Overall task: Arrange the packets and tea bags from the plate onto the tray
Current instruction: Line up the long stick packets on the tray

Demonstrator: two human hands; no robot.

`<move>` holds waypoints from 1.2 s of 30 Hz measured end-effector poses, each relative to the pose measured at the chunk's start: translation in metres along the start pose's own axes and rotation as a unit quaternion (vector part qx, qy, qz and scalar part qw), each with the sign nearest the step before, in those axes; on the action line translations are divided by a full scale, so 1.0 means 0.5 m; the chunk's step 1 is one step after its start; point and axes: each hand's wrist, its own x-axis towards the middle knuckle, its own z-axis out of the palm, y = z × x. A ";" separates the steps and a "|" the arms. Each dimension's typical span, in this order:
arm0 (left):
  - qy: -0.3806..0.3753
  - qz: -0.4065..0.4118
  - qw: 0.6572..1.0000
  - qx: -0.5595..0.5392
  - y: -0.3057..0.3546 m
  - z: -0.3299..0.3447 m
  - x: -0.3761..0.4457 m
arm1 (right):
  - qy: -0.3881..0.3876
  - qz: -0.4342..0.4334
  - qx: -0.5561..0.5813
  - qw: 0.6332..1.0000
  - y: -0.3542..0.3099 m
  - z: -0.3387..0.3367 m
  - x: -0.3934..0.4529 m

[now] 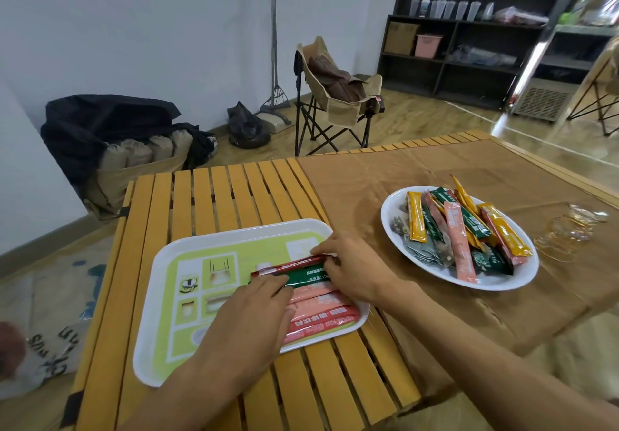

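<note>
Partly under both hands (254, 316), packets (311, 296) on tray (157, 296).

You get even, fairly bright indoor light with no hard shadows; only soft, faint shading sits under your hands and the plate (462, 281) rim. The wide-angle lens bends the table (234, 189) slats and the wall lines toward the edges. A bright glare streak runs down at the upper right, where the shelf (469, 38) looks smeared. The lower left corner is blurred, while the centre stays reasonably sharp.
</note>
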 end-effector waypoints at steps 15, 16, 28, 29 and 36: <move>-0.005 -0.051 0.998 -0.031 -0.013 0.013 0.018 | 0.008 -0.020 -0.018 1.000 0.000 -0.005 0.002; -0.007 -0.053 0.998 -0.032 -0.014 0.014 0.018 | 0.005 -0.019 -0.016 1.000 0.001 -0.005 0.002; -0.007 -0.045 0.999 -0.013 -0.009 0.009 0.015 | 0.201 0.223 -0.057 0.952 0.060 -0.108 0.018; -0.007 -0.044 0.999 -0.011 -0.008 0.009 0.016 | 0.189 0.257 -0.085 0.944 0.080 -0.125 0.019; -0.019 -0.035 0.999 0.018 -0.008 0.010 0.015 | 0.127 0.325 -0.140 0.927 0.138 -0.142 -0.002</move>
